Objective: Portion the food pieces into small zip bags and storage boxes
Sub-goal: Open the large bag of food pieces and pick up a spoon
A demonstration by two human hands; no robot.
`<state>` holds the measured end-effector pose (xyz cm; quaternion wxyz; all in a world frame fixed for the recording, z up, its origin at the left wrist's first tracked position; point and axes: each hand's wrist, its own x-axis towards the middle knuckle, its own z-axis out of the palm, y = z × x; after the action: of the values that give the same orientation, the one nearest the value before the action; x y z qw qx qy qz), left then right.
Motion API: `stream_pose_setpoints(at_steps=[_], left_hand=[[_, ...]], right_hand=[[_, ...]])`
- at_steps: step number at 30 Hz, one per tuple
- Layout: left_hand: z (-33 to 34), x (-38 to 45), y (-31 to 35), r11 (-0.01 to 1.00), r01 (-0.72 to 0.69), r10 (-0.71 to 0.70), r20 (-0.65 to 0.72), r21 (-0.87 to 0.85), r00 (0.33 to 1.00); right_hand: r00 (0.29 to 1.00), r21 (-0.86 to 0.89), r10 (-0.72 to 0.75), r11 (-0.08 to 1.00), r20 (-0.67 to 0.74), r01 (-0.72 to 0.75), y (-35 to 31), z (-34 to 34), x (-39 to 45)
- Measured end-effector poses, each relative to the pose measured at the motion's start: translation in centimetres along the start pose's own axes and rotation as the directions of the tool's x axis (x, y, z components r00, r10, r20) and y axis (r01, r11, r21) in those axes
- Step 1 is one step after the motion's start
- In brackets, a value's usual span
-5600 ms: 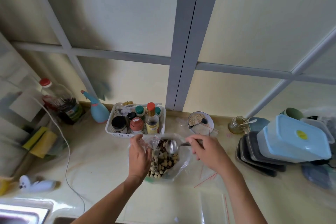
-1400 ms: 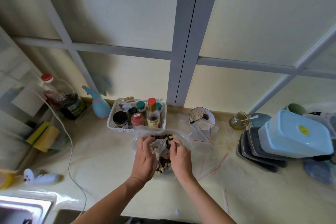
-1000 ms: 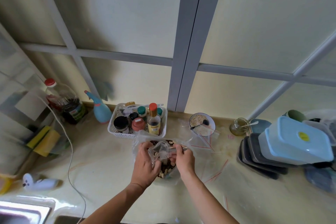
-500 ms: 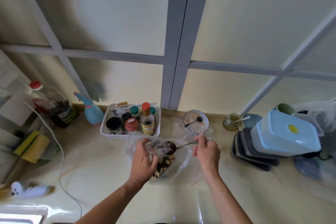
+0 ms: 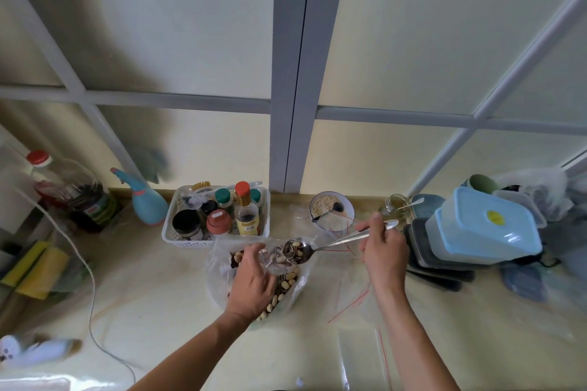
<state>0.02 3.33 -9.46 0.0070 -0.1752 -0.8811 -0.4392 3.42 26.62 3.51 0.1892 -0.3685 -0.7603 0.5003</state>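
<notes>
Pale worktop (image 5: 152, 301) under both hands: the left hand (image 5: 251, 282) pinches a small zip bag (image 5: 274, 259) open above the big bag of nuts (image 5: 286, 287), while the right hand (image 5: 382, 251) grips a loaded spoon (image 5: 298, 251) at its mouth. If that limp mouth sags, the spoonful could spill past it.

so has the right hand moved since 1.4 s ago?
Yes. The right hand was at the food bag beside the left hand; now it is out to the right, near the glass jar, gripping a loaded spoon.
</notes>
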Motion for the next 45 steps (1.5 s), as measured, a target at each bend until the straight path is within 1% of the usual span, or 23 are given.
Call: stream_pose_setpoints(at_steps=[3,6,11,14,16,17,19,20,21,22,23,24,29,32,34,36,39,40,41,42,45], left_hand=[[0.2,-0.1,-0.3,0.999,-0.038,0.038,0.036,-0.006,0.999],[0.3,-0.1,-0.5,0.998,-0.049,0.05,0.045,-0.028,0.998],[-0.1,0.0,-1.0,0.995,-0.091,0.093,0.053,-0.043,0.994],[-0.3,0.1,-0.9,0.992,-0.108,0.112,0.081,-0.058,0.99],[-0.3,0.1,-0.9,0.992,-0.108,0.113,0.083,-0.071,0.99],[-0.2,0.2,-0.9,0.992,-0.108,0.112,0.072,-0.066,0.991],[-0.2,0.2,-1.1,0.993,-0.096,0.1,0.051,-0.072,0.994],[-0.2,0.2,-1.2,0.993,-0.084,0.088,0.039,-0.08,0.995],[-0.3,0.2,-1.2,0.994,-0.078,0.08,0.022,-0.083,0.997],[-0.3,0.2,-1.4,0.994,-0.076,0.077,0.008,-0.079,0.997],[-0.4,0.2,-1.4,0.995,-0.071,0.071,-0.001,-0.075,0.997],[-0.5,0.2,-1.5,0.995,-0.064,0.064,-0.005,-0.071,0.998],[-0.4,0.0,-2.0,0.998,-0.055,0.055,-0.014,-0.021,0.998],[-0.3,0.0,-2.2,0.999,-0.038,0.038,-0.031,0.0,0.999],[-0.4,-0.1,-2.0,0.999,0.033,-0.036,-0.085,-0.028,0.996],[-0.9,-0.2,-1.3,0.989,0.123,-0.135,-0.156,-0.085,0.979],[-1.5,-0.3,-0.8,0.937,0.261,-0.319,-0.261,-0.232,0.911],[-1.6,-0.3,-0.7,0.924,0.283,-0.353,-0.289,-0.259,0.89],[-1.7,-0.5,-0.8,0.924,0.283,-0.355,-0.307,-0.256,0.883],[-1.8,-0.7,-0.9,0.934,0.261,-0.331,-0.313,-0.245,0.89],[-1.9,-1.3,-1.1,0.964,0.176,-0.229,-0.288,-0.199,0.93]], right_hand=[[0.999,0.019,0.032,0.999,0.034,-0.033,0.2,0.9,-0.3],[0.997,0.009,0.026,1.0,0.076,-0.027,0.1,1.5,-1.0],[0.97,0.003,-0.056,0.998,0.237,0.057,-0.1,2.1,-2.5],[0.923,-0.019,-0.122,0.99,0.365,0.138,-0.1,2.7,-3.4],[0.856,-0.013,-0.208,0.97,0.474,0.242,0.0,3.0,-3.9],[0.807,0.003,-0.263,0.951,0.529,0.308,-0.1,3.0,-4.2],[0.684,0.037,-0.368,0.894,0.63,0.447,-0.3,2.8,-4.4],[0.62,0.043,-0.395,0.863,0.678,0.503,-0.4,2.6,-4.5],[0.565,0.037,-0.396,0.839,0.724,0.542,-0.6,2.5,-4.5],[0.526,0.021,-0.382,0.823,0.76,0.568,-0.7,2.4,-4.5],[0.503,0.004,-0.367,0.811,0.783,0.586,-0.7,2.3,-4.4],[0.495,-0.009,-0.358,0.803,0.792,0.595,-0.8,2.2,-4.4],[0.504,-0.004,-0.352,0.817,0.789,0.576,-0.9,1.6,-3.9],[0.515,0.024,-0.378,0.823,0.769,0.568,-1.2,1.2,-3.3],[0.539,0.072,-0.418,0.833,0.731,0.548,-1.7,0.7,-3.0],[0.584,0.126,-0.457,0.846,0.671,0.518,-2.3,0.1,-2.6],[0.636,0.21,-0.512,0.846,0.577,0.491,-3.1,-0.4,-2.3],[0.649,0.232,-0.525,0.843,0.551,0.485,-3.2,-0.4,-2.2],[0.659,0.246,-0.533,0.841,0.531,0.482,-3.2,-0.4,-2.2],[0.666,0.252,-0.538,0.839,0.517,0.482,-3.2,-0.3,-2.2],[0.671,0.238,-0.557,0.825,0.489,0.512,-2.9,0.1,-2.3]])
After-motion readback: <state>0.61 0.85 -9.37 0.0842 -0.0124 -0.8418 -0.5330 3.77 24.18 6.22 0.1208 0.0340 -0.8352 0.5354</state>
